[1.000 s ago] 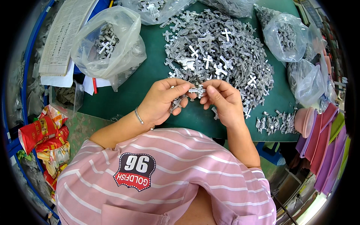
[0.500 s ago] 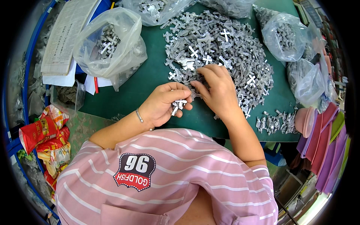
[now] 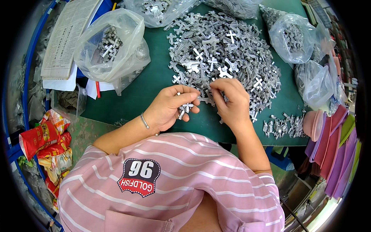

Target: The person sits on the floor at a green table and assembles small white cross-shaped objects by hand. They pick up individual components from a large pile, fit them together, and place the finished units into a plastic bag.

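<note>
Several small silvery metal crosses (image 3: 186,108) rest in my left hand (image 3: 170,106), gripped by its curled fingers. My right hand (image 3: 233,102) is to the right of it, at the near edge of a big pile of grey metal crosses (image 3: 243,50). Its thumb and forefinger are pinched together; what is between them, if anything, is too small to make out. The fingertips of both hands are close but apart. Among the duller crosses a few shiny ones (image 3: 224,72) stand out on top.
A green table (image 3: 127,110) carries the pile. An open plastic bag (image 3: 127,62) of crosses stands at left, another bag (image 3: 305,33) at far right. Silvery small parts (image 3: 286,127) lie at right, beside a pink container (image 3: 312,125). Papers (image 3: 67,42) are at far left.
My right hand has drawn back from the pile toward me and slightly right, its thumb and forefinger now pinched. Shiny crosses it covered are now visible. My left hand has hardly moved.
</note>
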A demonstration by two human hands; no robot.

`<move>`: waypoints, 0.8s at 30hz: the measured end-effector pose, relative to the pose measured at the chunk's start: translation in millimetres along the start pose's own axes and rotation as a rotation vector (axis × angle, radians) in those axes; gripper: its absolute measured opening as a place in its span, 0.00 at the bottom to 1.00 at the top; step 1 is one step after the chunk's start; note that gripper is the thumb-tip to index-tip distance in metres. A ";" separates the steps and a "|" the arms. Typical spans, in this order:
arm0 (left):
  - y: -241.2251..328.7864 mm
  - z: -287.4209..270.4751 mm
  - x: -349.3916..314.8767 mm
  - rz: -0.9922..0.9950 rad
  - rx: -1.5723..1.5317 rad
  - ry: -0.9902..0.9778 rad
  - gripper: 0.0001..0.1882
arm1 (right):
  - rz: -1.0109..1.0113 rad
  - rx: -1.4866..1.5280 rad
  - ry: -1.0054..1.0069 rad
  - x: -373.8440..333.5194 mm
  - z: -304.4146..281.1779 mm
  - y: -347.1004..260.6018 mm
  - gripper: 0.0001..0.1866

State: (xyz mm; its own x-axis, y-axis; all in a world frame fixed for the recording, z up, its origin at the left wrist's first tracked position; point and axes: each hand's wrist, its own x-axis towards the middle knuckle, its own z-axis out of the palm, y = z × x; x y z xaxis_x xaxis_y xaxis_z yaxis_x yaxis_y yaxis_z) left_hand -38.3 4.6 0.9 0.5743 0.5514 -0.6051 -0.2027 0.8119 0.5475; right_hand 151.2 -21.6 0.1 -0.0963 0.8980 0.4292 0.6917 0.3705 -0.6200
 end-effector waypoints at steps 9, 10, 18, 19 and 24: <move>-1.5 -0.9 0.3 0.094 -0.010 -0.033 0.11 | 0.115 0.342 -0.047 -15.9 -4.2 -12.9 0.07; -0.5 0.6 -0.9 0.097 0.002 -0.016 0.11 | 0.304 0.620 -0.024 -24.5 1.1 -8.9 0.06; 0.6 3.6 -2.3 0.118 0.029 0.012 0.10 | 0.757 1.082 -0.034 -25.2 -1.6 -17.5 0.08; 0.1 3.7 -1.8 0.122 0.052 -0.001 0.10 | 0.735 1.033 -0.029 -25.9 -0.1 -20.1 0.08; -3.9 6.3 0.3 0.043 -0.087 0.006 0.11 | -0.130 0.155 0.041 -20.0 4.1 -26.5 0.10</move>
State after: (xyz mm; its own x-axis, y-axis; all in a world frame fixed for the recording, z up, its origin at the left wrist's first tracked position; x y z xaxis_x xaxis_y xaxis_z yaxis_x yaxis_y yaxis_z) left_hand -32.3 0.4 2.3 0.5593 0.5866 -0.5857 -0.2954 0.8012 0.5204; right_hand 131.9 -48.4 5.3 -0.1459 0.8312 0.5366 0.5567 0.5173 -0.6500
